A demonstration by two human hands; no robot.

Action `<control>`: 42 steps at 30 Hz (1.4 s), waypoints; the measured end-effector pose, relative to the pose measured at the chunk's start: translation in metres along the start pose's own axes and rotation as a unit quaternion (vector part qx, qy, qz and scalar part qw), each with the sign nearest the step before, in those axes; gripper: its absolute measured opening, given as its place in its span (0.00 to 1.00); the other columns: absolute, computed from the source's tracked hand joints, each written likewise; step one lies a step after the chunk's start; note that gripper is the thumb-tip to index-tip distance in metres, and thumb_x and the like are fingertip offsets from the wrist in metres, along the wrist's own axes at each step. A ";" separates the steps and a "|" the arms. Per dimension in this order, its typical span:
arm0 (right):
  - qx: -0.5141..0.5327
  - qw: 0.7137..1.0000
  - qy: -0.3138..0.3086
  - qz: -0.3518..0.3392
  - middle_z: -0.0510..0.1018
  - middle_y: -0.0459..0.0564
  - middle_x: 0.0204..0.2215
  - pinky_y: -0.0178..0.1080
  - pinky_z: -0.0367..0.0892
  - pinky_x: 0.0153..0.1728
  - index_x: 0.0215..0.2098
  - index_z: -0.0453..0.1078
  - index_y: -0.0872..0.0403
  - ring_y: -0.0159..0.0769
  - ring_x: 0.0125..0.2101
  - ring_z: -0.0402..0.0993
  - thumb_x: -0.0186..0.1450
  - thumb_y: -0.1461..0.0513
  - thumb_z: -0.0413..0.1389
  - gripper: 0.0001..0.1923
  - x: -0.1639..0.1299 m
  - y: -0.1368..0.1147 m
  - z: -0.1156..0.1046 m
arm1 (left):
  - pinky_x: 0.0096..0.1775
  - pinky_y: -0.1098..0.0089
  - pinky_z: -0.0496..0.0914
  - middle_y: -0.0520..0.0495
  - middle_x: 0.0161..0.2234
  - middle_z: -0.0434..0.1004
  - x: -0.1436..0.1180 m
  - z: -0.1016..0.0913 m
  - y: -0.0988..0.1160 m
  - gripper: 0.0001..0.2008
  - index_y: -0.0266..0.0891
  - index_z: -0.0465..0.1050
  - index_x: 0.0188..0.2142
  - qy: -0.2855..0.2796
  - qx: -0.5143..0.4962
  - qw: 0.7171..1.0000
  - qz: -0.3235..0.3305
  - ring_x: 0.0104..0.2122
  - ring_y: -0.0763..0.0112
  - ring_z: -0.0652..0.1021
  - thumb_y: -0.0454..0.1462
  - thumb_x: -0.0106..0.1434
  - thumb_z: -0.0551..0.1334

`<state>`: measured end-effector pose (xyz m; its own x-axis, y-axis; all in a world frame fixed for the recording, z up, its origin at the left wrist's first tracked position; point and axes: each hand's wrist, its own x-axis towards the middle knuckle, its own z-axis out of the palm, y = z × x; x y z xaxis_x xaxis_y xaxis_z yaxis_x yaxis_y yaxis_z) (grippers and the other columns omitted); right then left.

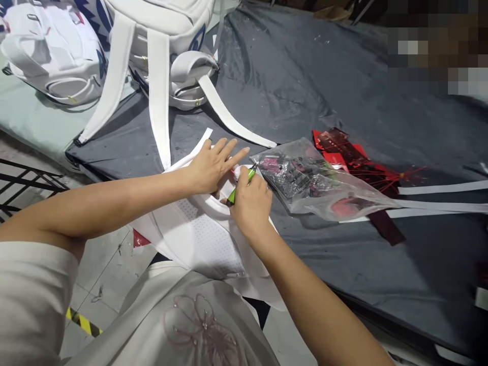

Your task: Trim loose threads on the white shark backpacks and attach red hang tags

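Head view: the green tool (251, 175) slants, narrow tip (255, 166) toward upper right.

We've got a desk (282, 66) under wrinkled dark grey cloth (381, 269), with a pale green surface (26, 114) at its left. Down there: black metal frame (30, 184), pale floor (102, 250) with thin dark lines, yellow-and-black tape (84, 324). Light leaves our cloth slightly shiny.
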<state>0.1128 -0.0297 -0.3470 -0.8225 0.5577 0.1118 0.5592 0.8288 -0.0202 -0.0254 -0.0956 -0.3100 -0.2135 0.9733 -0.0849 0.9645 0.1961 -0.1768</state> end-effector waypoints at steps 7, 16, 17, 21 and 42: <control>0.090 0.995 0.028 -0.018 0.72 0.62 0.44 0.44 0.66 0.39 0.62 0.57 0.59 0.52 0.42 0.71 0.59 0.64 0.64 0.36 -0.002 0.012 0.010 | 0.63 0.44 0.51 0.28 0.71 0.43 -0.002 0.008 -0.001 0.58 0.37 0.35 0.72 0.040 0.000 0.999 0.031 0.67 0.40 0.56 0.45 0.53 0.71; 0.124 0.989 0.066 -0.036 0.73 0.63 0.42 0.46 0.66 0.38 0.61 0.59 0.59 0.53 0.40 0.71 0.63 0.62 0.61 0.30 0.001 0.017 0.022 | 0.62 0.47 0.54 0.30 0.70 0.48 0.002 0.011 0.001 0.52 0.37 0.37 0.72 0.046 -0.003 0.999 0.027 0.64 0.43 0.60 0.44 0.58 0.66; 0.123 0.990 0.064 -0.034 0.73 0.63 0.42 0.47 0.66 0.38 0.61 0.59 0.59 0.53 0.40 0.71 0.63 0.62 0.61 0.30 0.003 0.017 0.022 | 0.62 0.45 0.53 0.30 0.70 0.48 0.003 0.011 0.001 0.53 0.37 0.37 0.72 0.045 -0.003 0.999 0.026 0.64 0.42 0.59 0.45 0.57 0.67; 0.114 0.991 0.056 -0.052 0.76 0.63 0.40 0.48 0.66 0.40 0.61 0.62 0.60 0.52 0.39 0.73 0.65 0.61 0.59 0.28 0.002 0.029 0.014 | 0.62 0.43 0.54 0.28 0.68 0.52 0.005 0.010 0.003 0.54 0.36 0.38 0.72 0.034 0.000 0.999 0.012 0.62 0.41 0.62 0.48 0.57 0.68; 0.264 0.925 -0.054 -0.269 0.83 0.50 0.44 0.42 0.73 0.43 0.48 0.77 0.50 0.41 0.41 0.82 0.66 0.65 0.57 0.14 -0.008 0.051 -0.021 | 0.61 0.45 0.54 0.35 0.71 0.49 0.012 0.015 0.000 0.39 0.39 0.52 0.68 0.036 -0.075 0.996 0.005 0.61 0.43 0.63 0.39 0.60 0.65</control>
<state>0.1502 0.0075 -0.3278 -0.9885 0.0365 0.1468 -0.0383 0.8785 -0.4763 -0.0303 -0.0857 -0.3259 -0.1974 0.9802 -0.0138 0.9800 0.1970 -0.0266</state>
